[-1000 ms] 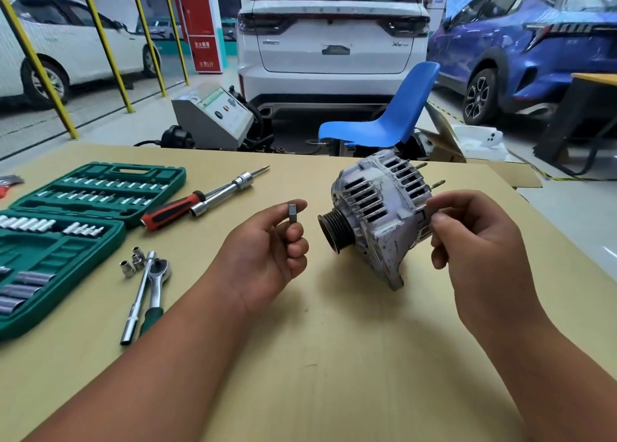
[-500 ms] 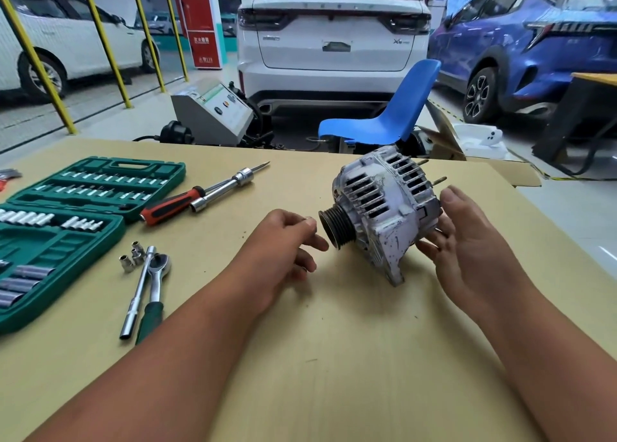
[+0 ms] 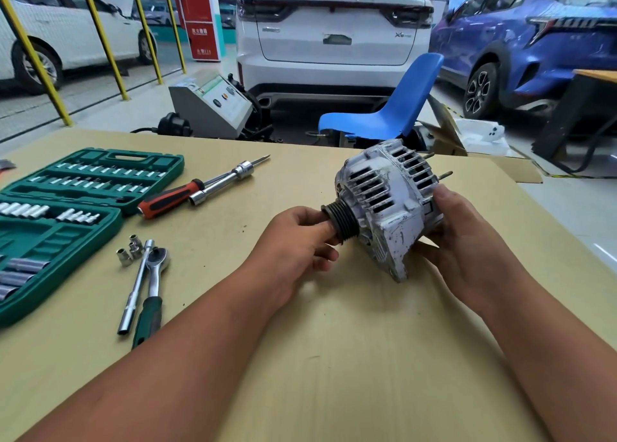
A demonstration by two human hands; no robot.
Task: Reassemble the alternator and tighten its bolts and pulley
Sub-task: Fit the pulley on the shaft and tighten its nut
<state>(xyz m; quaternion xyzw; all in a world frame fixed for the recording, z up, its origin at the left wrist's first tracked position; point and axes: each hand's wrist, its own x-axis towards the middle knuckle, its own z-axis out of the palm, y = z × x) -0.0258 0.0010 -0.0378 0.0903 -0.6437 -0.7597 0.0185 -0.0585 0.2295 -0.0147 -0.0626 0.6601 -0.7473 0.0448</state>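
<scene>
The grey-white alternator [image 3: 384, 194] lies tilted over the tan table [image 3: 334, 358], its black ribbed pulley [image 3: 342, 218] pointing left and its rear studs pointing right. My left hand [image 3: 293, 244] is at the pulley's face, thumb on its upper rim and fingers curled under it. The small metal bit I held a moment ago is hidden. My right hand [image 3: 467, 241] grips the alternator's rear end, thumb on top and fingers underneath.
An open green socket case [image 3: 66, 214] fills the left side. Beside it lie a red-handled screwdriver [image 3: 170, 199], a socket extension bar [image 3: 227, 181], a ratchet [image 3: 153, 288] and three loose sockets [image 3: 130, 253]. A blue chair [image 3: 394, 114] and cars stand beyond the table.
My left hand, which held up a small bit, has moved right to the pulley. My right hand has shifted from the alternator's side to gripping its rear, and the alternator has tilted.
</scene>
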